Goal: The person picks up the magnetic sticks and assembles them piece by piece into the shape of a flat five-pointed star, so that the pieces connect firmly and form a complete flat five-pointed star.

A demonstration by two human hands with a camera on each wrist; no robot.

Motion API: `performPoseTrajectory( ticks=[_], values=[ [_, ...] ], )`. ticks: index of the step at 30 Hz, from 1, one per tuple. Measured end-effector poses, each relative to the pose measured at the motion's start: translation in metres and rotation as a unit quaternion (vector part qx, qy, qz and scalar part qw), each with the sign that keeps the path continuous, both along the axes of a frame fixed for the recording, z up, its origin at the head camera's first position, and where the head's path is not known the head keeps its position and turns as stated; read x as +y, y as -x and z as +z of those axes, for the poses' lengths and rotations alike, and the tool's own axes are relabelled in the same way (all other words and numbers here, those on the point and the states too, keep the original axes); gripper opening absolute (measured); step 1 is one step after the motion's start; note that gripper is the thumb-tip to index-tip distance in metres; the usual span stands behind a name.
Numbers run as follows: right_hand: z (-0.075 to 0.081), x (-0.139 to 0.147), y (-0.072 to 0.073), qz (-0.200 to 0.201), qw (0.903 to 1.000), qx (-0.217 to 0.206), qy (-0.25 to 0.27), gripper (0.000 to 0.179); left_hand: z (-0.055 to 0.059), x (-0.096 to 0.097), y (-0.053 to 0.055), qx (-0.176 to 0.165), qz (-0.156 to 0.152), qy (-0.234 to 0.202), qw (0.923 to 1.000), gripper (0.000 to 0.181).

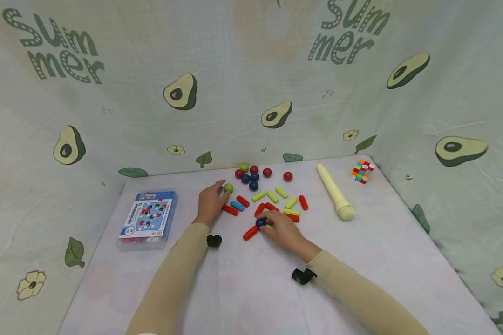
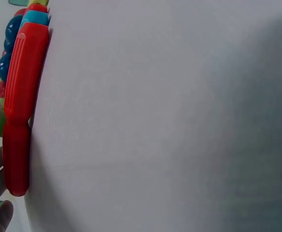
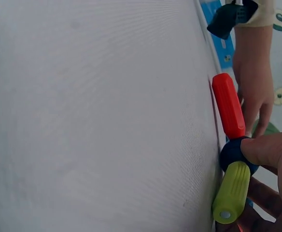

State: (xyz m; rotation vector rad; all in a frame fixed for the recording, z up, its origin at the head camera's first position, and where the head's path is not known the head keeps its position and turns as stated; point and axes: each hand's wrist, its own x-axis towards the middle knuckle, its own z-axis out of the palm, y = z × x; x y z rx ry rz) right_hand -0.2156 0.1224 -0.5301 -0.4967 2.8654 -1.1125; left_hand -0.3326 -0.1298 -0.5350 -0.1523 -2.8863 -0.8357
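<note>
My right grip (image 1: 282,230) pinches a dark blue ball (image 1: 261,223) over the middle of the pale worktop (image 1: 251,298), thumb on its surface, with a ribbed red rod (image 3: 228,105) and a ribbed lime rod (image 3: 232,191) meeting that ball. Farther off to the left, my left grip (image 1: 211,202) has thumb and fingers parted at a lime-green ball (image 1: 228,188); I cannot tell whether they pinch it. Just to the near side of that ball, a light blue rod (image 1: 236,205) lies between two red ones. Toward the far edge cluster three dark blue balls (image 1: 253,185), with dark red balls (image 1: 267,172) and a second green ball (image 1: 244,167) close by. More lime and red rods spread between them and my right grip. A boxed molecule set (image 1: 148,218) lies at left; at right are a pale yellow club-shaped object (image 1: 335,193) and, beyond it, a colourful puzzle cube (image 1: 362,171).
</note>
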Motion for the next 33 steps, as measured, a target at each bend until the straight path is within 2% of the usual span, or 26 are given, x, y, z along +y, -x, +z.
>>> performPoseTrajectory(
  ticks=[6,11,16,20,26,33],
  values=[
    [-0.001,-0.001,0.002,0.006,1.0000,-0.004,-0.001,0.031,0.001,0.005,0.000,0.003,-0.011,0.005,0.9999,0.042],
    [-0.001,-0.001,0.003,0.007,1.0000,-0.004,-0.002,0.031,-0.001,0.006,0.001,0.018,-0.012,0.008,0.9997,0.037],
    [0.000,0.002,0.002,0.006,1.0000,-0.005,0.005,0.032,-0.001,0.007,-0.004,0.034,-0.012,0.001,0.9993,0.036],
    [0.001,0.002,0.002,0.005,1.0000,-0.005,0.004,0.032,0.000,0.006,-0.015,0.041,-0.007,-0.009,0.9991,0.038],
    [0.001,0.001,0.002,-0.003,0.9999,-0.008,-0.005,0.033,0.006,0.003,-0.036,0.048,-0.019,-0.032,0.9982,0.035],
    [0.002,-0.001,0.001,-0.006,0.9998,-0.014,-0.011,0.033,0.012,0.005,-0.067,0.029,-0.046,-0.047,0.9974,0.035]
  ],
)
